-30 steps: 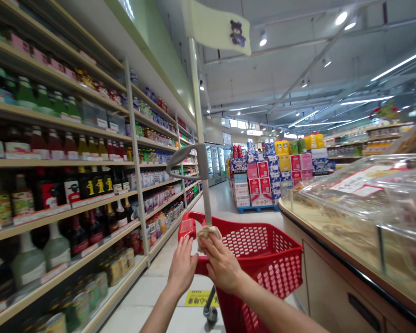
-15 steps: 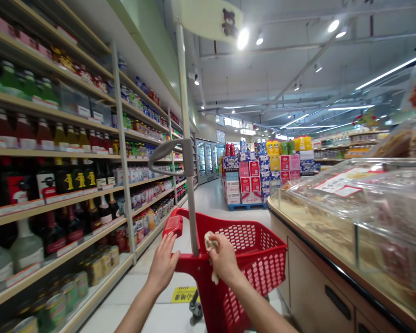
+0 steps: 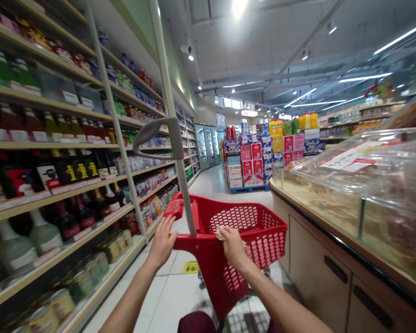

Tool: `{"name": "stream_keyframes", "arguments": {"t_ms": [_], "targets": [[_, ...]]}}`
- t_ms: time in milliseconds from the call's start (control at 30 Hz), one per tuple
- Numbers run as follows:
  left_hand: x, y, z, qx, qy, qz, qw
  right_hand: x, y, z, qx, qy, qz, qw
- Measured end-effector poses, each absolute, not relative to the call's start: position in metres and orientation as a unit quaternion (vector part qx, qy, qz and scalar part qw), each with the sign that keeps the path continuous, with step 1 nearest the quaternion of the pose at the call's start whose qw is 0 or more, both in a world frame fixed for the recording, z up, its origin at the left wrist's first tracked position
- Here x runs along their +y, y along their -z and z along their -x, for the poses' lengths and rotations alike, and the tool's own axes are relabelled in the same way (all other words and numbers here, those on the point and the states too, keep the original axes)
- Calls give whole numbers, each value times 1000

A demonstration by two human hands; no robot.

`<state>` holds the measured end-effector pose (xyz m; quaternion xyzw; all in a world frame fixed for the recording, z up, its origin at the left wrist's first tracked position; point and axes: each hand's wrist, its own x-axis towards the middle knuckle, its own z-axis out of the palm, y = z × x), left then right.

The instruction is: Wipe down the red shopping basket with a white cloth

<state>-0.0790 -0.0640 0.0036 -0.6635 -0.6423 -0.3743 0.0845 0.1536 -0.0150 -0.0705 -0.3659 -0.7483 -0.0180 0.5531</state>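
Note:
A red plastic shopping cart (image 3: 210, 270) with perforated sides stands in front of me. My left hand (image 3: 162, 243) lies on its left side, fingers stretched out and touching the red block (image 3: 174, 209) of the handle. My right hand (image 3: 234, 249) is closed around a crumpled pale cloth (image 3: 221, 231) and presses it to the cart's near rim. Part of the cloth is hidden by the fingers. Between my hands, a grey metal pole (image 3: 168, 88) with a grey loop handle (image 3: 175, 138) rises from the cart.
Shelves (image 3: 65, 199) of bottles and cans line the left. On the right stands a counter (image 3: 319, 231) with clear plastic food packs (image 3: 350, 162). Ahead, stacked boxes (image 3: 252, 167) sit on a blue pallet (image 3: 250, 189). A yellow floor sticker (image 3: 190, 267) lies beside the cart.
My right hand has slid rightward along the cart's near rim with the cloth. My left hand stays by the red block. The view has tilted, and the sign atop the pole has left it.

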Motion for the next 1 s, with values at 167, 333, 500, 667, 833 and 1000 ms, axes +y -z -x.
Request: {"name": "stream_keyframes", "arguments": {"t_ms": [167,333,500,667,833,1000], "targets": [[-64,-2,84,-639,371,670,70,-23,68,-123,-773,-8,306,556],[-63,1,87,-632,389,665,89,15,99,-201,-715,14,409,567],[-60,3,81,-629,391,664,103,0,86,-167,-729,0,391,561],[-62,3,78,-628,383,669,111,-13,78,-145,-754,-15,322,572],[-59,7,73,-627,379,670,121,18,100,-209,-690,-14,416,592],[-60,4,57,-634,345,678,141,3,83,-178,-686,-63,374,621]]}}
